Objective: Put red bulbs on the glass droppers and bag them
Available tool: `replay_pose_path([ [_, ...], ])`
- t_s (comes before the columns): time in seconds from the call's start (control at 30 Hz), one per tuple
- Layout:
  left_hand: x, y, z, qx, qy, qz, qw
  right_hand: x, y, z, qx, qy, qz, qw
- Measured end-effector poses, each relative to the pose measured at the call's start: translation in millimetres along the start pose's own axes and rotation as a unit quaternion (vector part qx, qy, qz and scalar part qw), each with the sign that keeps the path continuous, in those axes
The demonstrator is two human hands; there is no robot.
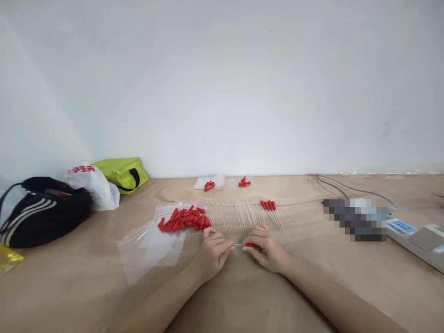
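Between my two hands, just above the near part of the table, lies a thin clear dropper tube [238, 245] with a red rubber bulb [252, 245] at its right end. My left hand [215, 252] pinches the tube's left part. The fingers of my right hand [265, 247] are closed around the red bulb. Beyond my hands, a row of clear tubes [236, 214] lies side by side. At the row's right end are several droppers with red bulbs [268, 205]. A pile of loose red bulbs [183, 218] rests on a plastic bag left of the row.
Flat clear bags [133, 252] lie left of my hands. Small bags with red bulbs [244, 181] sit near the wall. A black bag [48, 212], a white plastic bag [104, 192] and a green bag [121, 169] stand left. A power strip [402, 226] and a blurred-out object are right.
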State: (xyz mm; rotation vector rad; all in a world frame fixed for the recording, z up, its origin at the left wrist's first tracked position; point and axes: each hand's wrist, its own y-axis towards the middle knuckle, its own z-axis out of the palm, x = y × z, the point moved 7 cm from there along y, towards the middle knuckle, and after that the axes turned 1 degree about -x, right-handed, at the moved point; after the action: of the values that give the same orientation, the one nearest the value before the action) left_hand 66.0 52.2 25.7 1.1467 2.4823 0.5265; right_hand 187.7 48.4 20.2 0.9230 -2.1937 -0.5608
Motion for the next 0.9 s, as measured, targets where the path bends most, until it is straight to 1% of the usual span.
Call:
replay_pose_path([
  [0.17,-1.0,0.8,-1.5,-0.012,-0.008,0.003,1.000,-2.4,1.0,0.8,0.004,0.011,0.007,1.000],
  [0.23,1.5,1.5,-3.4,-0.026,-0.021,-0.013,0.999,-7.6,2.2,-1.2,-0.009,0.046,0.036,0.998],
  [0.3,5.2,2.0,-5.5,-0.044,-0.034,-0.033,0.998,-17.2,2.5,-3.9,-0.048,0.120,0.098,0.987],
  [0.37,7.8,2.1,-6.3,-0.055,-0.044,-0.045,0.997,-27.8,0.3,-2.9,-0.098,0.223,0.175,0.954],
  [0.43,8.8,2.1,-6.1,-0.057,-0.051,-0.047,0.996,-32.8,-2.6,4.1,-0.131,0.322,0.236,0.908],
  [0.5,8.2,2.2,-6.6,-0.057,-0.058,-0.043,0.996,-31.2,-3.5,12.5,-0.146,0.393,0.268,0.867],
  [0.53,7.4,2.3,-7.1,-0.055,-0.062,-0.039,0.996,-29.6,-3.1,15.6,-0.147,0.417,0.278,0.852],
  [0.6,5.6,2.7,-8.0,-0.043,-0.075,-0.032,0.996,-29.4,-0.6,16.3,-0.147,0.448,0.294,0.831],
  [0.63,5.1,2.8,-8.3,-0.035,-0.083,-0.031,0.995,-32.6,1.3,12.4,-0.151,0.452,0.302,0.825],
  [0.7,5.1,3.0,-8.6,-0.020,-0.094,-0.035,0.995,-48.2,4.9,-5.5,-0.176,0.430,0.324,0.824],
  [0.77,5.7,3.1,-8.1,-0.009,-0.093,-0.041,0.995,-74.5,5.7,-34.2,-0.222,0.353,0.357,0.836],
  [0.83,5.2,3.2,-6.4,0.003,-0.085,-0.040,0.996,-102.1,4.2,-63.7,-0.258,0.237,0.382,0.855],
  [0.9,4.1,3.6,-4.8,0.013,-0.077,-0.036,0.996,-125.4,-1.6,-84.1,-0.271,0.081,0.417,0.864],
])
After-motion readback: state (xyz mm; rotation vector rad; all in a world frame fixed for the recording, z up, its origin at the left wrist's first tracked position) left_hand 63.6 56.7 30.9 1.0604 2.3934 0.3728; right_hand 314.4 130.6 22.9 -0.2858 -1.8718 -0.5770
